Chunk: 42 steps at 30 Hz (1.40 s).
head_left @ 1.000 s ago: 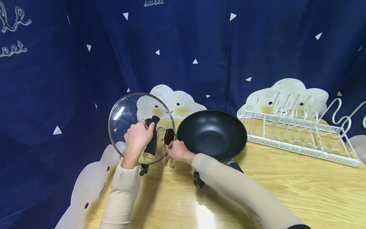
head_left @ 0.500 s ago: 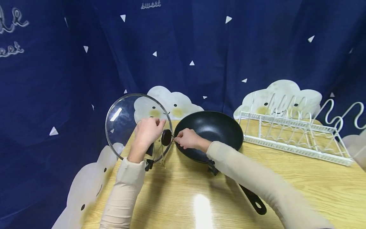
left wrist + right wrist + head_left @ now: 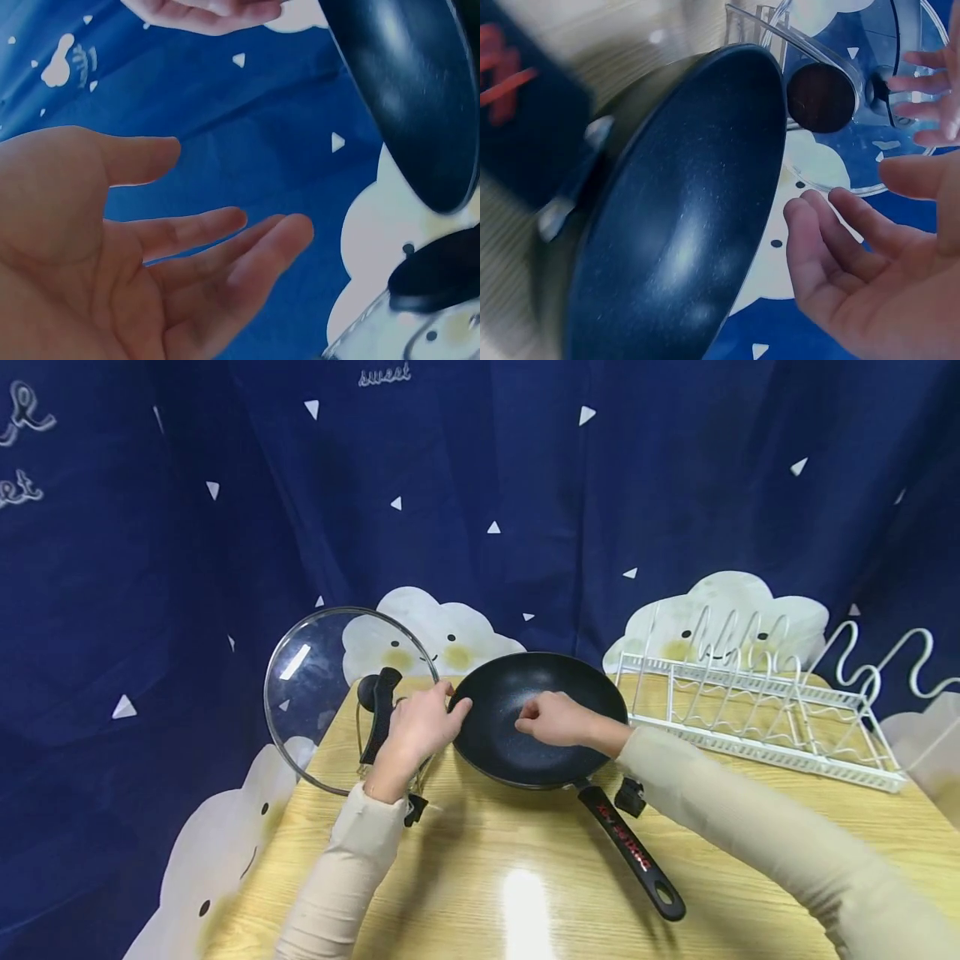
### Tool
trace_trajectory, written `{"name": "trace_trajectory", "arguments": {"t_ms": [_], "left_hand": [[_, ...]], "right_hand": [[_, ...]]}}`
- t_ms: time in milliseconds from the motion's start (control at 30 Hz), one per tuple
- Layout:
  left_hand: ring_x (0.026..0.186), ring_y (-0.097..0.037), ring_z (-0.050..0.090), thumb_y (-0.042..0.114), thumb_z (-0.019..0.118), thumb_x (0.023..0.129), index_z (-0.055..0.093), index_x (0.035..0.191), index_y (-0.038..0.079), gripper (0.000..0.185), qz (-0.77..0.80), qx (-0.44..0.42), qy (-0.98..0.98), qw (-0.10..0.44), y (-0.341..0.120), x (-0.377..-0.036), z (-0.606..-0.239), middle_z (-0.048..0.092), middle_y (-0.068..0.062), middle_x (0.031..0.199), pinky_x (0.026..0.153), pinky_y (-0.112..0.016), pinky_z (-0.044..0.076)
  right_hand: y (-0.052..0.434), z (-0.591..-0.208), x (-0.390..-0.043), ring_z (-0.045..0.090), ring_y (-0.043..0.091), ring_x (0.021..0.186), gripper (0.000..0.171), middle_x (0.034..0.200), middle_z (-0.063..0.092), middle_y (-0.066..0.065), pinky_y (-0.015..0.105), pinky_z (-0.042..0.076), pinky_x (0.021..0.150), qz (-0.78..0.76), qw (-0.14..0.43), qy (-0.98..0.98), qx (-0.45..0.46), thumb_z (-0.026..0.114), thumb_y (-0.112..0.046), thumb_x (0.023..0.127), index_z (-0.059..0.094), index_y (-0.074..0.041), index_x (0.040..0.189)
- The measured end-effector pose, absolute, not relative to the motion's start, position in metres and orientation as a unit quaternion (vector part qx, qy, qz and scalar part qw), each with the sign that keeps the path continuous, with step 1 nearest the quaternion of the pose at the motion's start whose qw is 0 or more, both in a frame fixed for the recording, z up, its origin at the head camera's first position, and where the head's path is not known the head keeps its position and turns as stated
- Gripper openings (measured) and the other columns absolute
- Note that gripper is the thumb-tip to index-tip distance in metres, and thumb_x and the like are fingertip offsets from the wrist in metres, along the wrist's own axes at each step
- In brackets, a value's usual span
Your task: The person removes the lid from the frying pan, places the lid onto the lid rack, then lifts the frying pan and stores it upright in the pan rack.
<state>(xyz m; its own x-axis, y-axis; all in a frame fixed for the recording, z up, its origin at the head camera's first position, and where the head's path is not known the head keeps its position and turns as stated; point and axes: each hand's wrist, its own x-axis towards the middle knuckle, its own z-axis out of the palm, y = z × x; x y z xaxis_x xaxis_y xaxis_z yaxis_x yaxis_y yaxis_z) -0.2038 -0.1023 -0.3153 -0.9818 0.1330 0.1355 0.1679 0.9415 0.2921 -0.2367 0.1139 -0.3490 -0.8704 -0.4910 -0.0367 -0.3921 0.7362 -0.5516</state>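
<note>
A clear glass lid [image 3: 318, 677] with a metal rim stands upright at the left, beside a black frying pan [image 3: 517, 764]. Its black curved handle [image 3: 381, 714] shows left of my left hand [image 3: 420, 718]. That hand is between the lid and the pan's left rim, fingers extended, holding nothing. In the left wrist view its palm [image 3: 187, 262] faces the camera. Over the pan is my right hand [image 3: 558, 720]; its fingers [image 3: 840, 247] are loosely bent around nothing in the right wrist view. A dark round knob [image 3: 821, 97] appears by the lid there; the left hand hides it in the head view.
The pan's black handle [image 3: 630, 852] points toward the front right. A white wire rack [image 3: 780, 756] stands on the right of the wooden table [image 3: 465, 902]. Behind hangs a dark blue curtain [image 3: 450, 468] with white clouds and triangles.
My left hand has let go of the lid's black handle and moved right, toward the pan. My right hand has left the lid's knob side and moved right, over the pan. The view has shifted slightly.
</note>
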Motion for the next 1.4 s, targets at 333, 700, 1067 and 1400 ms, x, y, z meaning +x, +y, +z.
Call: {"name": "trace_trajectory", "arguments": {"t_ms": [333,700,1067,1400], "left_hand": [[0.055,-0.014,0.051,0.038,0.053,0.096,0.062,0.081,0.015,0.029,-0.215,-0.166,-0.962,0.014,-0.074,-0.190,-0.352,0.055,0.004,0.063,0.048,-0.031,0.039],[0.048,-0.007,0.039,0.042,0.050,0.096,0.053,0.059,0.017,0.044,-0.269,-0.226,-0.931,-0.095,-0.048,-0.176,-0.399,0.040,0.010,0.050,0.049,-0.024,0.033],[0.076,-0.008,0.059,0.047,0.040,0.098,0.071,0.093,0.006,0.051,-0.339,-0.226,-0.890,-0.207,-0.015,-0.155,-0.438,0.068,0.000,0.085,0.068,-0.026,0.047],[0.087,-0.025,0.064,0.048,0.041,0.098,0.061,0.106,-0.007,0.059,-0.489,-0.128,-0.817,-0.277,0.010,-0.151,-0.459,0.065,-0.013,0.095,0.072,-0.038,0.052]], "right_hand": [[0.167,-0.355,-0.211,0.054,0.010,0.063,0.017,0.069,0.061,-0.003,0.030,0.045,0.061,-0.261,0.075,0.930,-0.246,0.059,-0.020,0.092,0.070,-0.007,0.088],[0.206,-0.378,-0.181,0.050,0.010,0.048,0.028,0.057,0.054,-0.002,0.027,0.042,0.046,-0.306,0.134,0.914,-0.228,0.057,-0.024,0.093,0.059,-0.010,0.069],[0.239,-0.404,-0.147,0.059,0.020,0.060,0.037,0.073,0.058,0.007,0.032,0.048,0.049,-0.418,0.277,0.851,-0.155,0.049,-0.035,0.099,0.061,-0.002,0.087],[0.253,-0.417,-0.124,0.059,0.016,0.055,0.038,0.070,0.061,0.008,0.029,0.051,0.047,-0.502,0.364,0.767,-0.166,0.041,-0.033,0.102,0.061,-0.001,0.092]]}}
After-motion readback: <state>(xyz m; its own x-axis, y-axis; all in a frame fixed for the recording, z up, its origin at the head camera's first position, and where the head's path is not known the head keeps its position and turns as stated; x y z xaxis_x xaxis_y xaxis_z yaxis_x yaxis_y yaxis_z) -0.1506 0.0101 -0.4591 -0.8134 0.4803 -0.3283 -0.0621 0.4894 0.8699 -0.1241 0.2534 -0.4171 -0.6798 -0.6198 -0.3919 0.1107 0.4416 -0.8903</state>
